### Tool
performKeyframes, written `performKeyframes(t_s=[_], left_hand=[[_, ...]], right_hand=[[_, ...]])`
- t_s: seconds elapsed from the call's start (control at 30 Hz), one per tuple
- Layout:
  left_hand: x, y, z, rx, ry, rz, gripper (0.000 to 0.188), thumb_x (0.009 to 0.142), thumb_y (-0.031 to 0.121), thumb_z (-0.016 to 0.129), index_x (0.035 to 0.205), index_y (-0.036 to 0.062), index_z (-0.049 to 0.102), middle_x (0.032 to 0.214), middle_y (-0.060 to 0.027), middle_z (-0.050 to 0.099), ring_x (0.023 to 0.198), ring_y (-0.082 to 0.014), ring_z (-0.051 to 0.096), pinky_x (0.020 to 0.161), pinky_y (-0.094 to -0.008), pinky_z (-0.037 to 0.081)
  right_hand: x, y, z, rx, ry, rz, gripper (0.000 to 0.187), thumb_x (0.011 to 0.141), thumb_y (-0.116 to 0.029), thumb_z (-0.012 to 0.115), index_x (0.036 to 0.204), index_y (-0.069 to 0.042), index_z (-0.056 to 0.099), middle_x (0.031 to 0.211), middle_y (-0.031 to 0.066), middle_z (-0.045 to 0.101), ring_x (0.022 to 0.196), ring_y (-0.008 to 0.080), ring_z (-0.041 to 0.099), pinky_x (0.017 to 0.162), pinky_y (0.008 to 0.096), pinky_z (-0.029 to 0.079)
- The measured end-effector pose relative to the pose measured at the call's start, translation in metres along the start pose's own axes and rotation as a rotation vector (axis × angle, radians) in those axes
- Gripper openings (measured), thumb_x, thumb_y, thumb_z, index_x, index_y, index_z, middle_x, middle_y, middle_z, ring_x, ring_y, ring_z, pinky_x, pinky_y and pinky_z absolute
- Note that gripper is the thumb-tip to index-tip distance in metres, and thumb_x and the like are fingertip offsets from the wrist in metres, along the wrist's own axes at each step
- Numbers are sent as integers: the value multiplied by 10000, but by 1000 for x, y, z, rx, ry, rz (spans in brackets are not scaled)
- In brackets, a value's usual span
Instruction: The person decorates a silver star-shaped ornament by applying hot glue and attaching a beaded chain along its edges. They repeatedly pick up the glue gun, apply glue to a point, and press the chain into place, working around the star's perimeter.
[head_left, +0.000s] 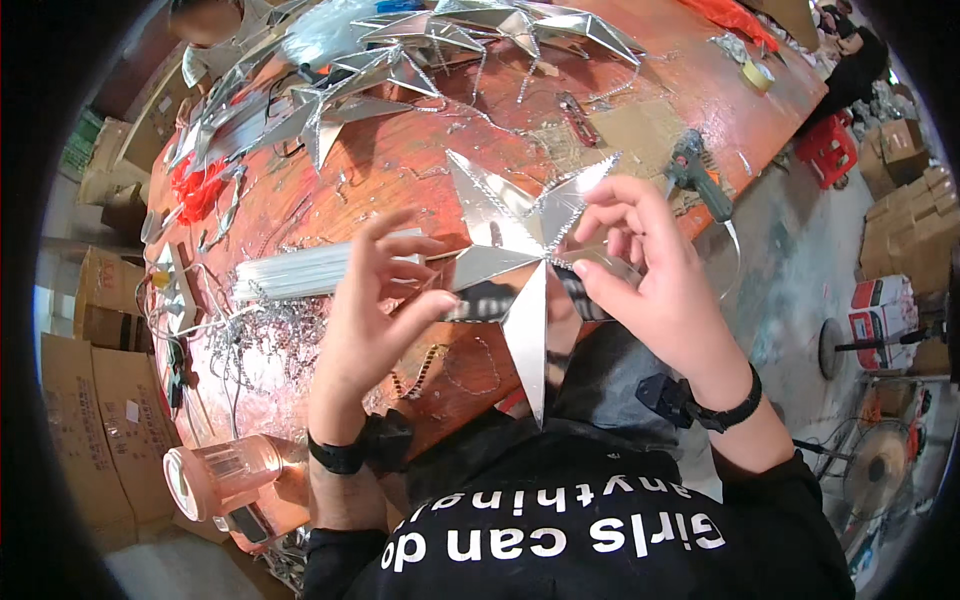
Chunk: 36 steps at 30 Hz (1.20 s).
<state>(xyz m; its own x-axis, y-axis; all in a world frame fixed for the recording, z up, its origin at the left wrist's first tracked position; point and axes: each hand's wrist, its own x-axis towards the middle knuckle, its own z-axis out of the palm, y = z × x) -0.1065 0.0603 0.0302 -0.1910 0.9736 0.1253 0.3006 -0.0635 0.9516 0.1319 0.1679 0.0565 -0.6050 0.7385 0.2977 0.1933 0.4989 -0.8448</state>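
Mirrored silver five-pointed star (528, 335): left hand (375, 300) beside left point, fingers apart; right hand (655, 275) at right side, cannot tell whether fingers clamped.

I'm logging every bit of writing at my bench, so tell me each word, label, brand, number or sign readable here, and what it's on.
Black top: large white lettering, upside down; readable, but I won't copy it.
Brown carton: dark print, too small to read.
Red-and-white box: print too small to read.
Silver star: blurred white marks, unreadable.
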Motion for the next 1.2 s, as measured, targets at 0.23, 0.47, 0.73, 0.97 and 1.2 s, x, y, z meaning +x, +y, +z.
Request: performKeyframes(t_s=[0.23,0.47,0.73,0.97,1.2], left_hand=[[-6,11,11,176,42,-75,692,776,68,764,1344,40,369,1022,-105,637,806,-163,625,726,-303,546],[-6,7,11,202,25,-30,694,785,9,741,1354,61,347,1047,-92,625,714,-76,534,636,-219,474],[-9,11,11,251,35,-39,659,780,35,755,1328,54,389,1000,-86,640,723,-92,569,637,-223,482],[-10,12,5,266,83,30,467,851,69,686,1256,46,454,961,-84,646,799,-146,630,698,-270,513],[-5,-7,-9,304,443,128,85,867,27,629,927,-5,577,790,-111,621,710,-196,620,657,-307,495]], right_hand=[[10,1,14,-2,-39,34,461,792,28,654,1193,-68,449,942,-4,594,809,73,431,727,223,364],[14,-1,20,7,30,13,366,777,41,635,1086,-53,462,847,44,572,750,135,500,717,271,447],[13,3,26,-86,63,-63,356,772,57,625,1070,-45,458,837,50,563,729,145,496,713,279,453],[2,0,9,139,137,8,373,852,-9,627,1194,-48,482,999,29,587,907,102,524,752,221,405],[-70,31,-50,177,497,59,52,966,-55,529,1011,-57,504,900,-6,549,822,53,493,759,198,404]])
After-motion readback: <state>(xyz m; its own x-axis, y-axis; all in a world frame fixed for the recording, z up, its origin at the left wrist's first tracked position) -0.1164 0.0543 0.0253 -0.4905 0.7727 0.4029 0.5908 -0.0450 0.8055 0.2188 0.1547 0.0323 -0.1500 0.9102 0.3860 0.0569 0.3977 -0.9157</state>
